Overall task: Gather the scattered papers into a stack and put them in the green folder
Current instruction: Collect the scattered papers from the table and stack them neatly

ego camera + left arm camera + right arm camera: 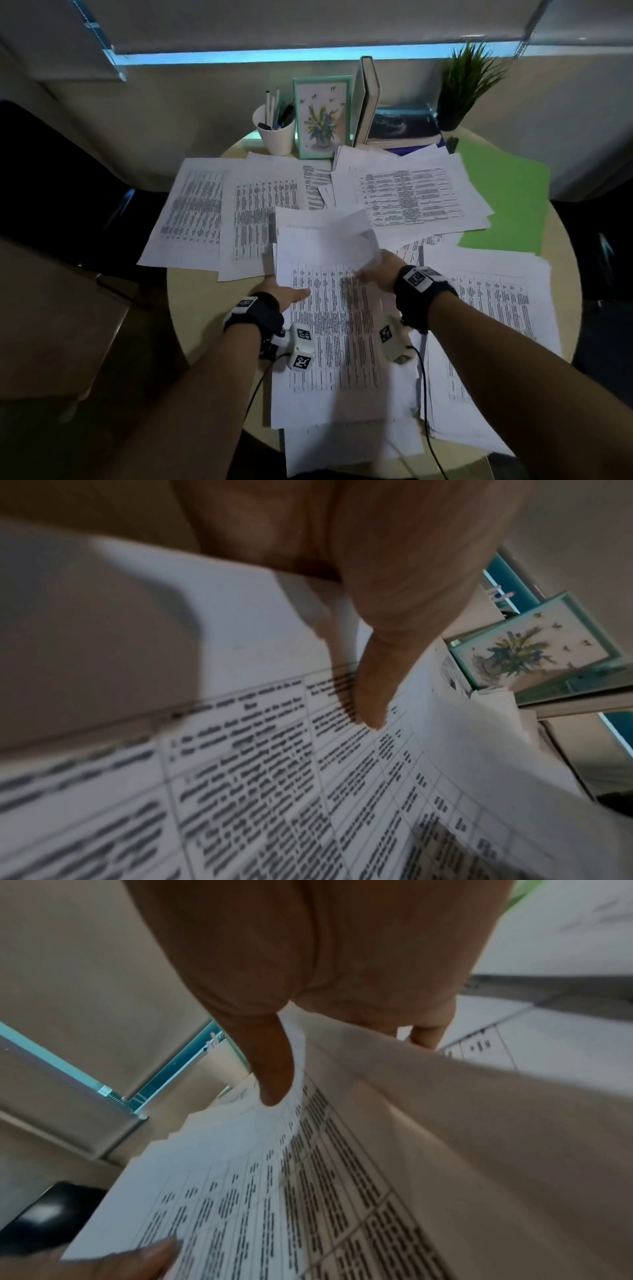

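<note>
Both hands pinch papers mid-counter: left hand [286,294] the stack [329,329], right hand [385,270] a curling sheet [346,236]. Light, floppy, slippery; grip the edges. Folder [507,195] waits at the far right edge.

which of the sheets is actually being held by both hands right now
The printed sheet nearest the person, in the middle of the table. The left hand grips its left edge and the right hand its right side; the other papers lie untouched.

White printed papers [407,195] lie scattered and overlapping across the table; the green folder [507,195], apparently closed, lies flat partly beneath them.
</note>
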Demonstrator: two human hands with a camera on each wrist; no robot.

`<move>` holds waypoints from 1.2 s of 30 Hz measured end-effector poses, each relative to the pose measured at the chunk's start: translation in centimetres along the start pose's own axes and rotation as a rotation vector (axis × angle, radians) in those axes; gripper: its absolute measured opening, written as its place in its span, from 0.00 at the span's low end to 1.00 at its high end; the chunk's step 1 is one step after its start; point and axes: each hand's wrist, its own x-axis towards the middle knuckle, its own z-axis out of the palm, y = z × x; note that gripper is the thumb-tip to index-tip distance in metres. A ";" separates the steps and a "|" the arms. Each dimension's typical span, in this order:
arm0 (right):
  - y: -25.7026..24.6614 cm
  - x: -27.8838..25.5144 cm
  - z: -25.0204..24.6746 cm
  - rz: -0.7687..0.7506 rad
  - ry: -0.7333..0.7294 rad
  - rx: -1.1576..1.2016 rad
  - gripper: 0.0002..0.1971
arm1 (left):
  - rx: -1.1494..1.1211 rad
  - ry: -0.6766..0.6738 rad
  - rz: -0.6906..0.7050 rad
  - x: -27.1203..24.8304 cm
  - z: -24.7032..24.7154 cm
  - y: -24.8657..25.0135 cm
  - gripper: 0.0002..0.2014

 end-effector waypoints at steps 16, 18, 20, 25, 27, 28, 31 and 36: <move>-7.8 -3.6 -4.9 -0.273 0.258 0.472 0.18 | -0.367 0.193 0.506 -7.7 -9.2 8.4 0.23; -9.9 -4.5 -5.8 -0.348 0.324 0.421 0.17 | -0.425 0.308 0.593 -9.1 -9.7 10.7 0.14; -11.3 -5.3 -5.8 -0.414 0.394 0.415 0.16 | -0.468 0.420 0.662 -10.1 -9.8 12.1 0.11; -11.5 -7.1 -4.8 -0.489 0.505 0.522 0.11 | -0.589 0.563 0.718 -11.8 -8.5 12.6 0.11; -10.5 -7.7 -4.1 -0.498 0.484 0.576 0.08 | -0.638 0.569 0.703 -12.0 -7.7 11.6 0.11; -10.0 -7.9 -3.7 -0.503 0.479 0.590 0.06 | -0.656 0.560 0.697 -12.0 -7.4 11.0 0.11; -9.4 -8.4 -3.4 -0.537 0.487 0.594 0.02 | -0.707 0.546 0.692 -12.2 -7.0 10.0 0.11; -9.8 -9.0 -3.7 -0.634 0.539 0.585 0.06 | -0.712 0.603 0.717 -12.2 -6.8 10.1 0.16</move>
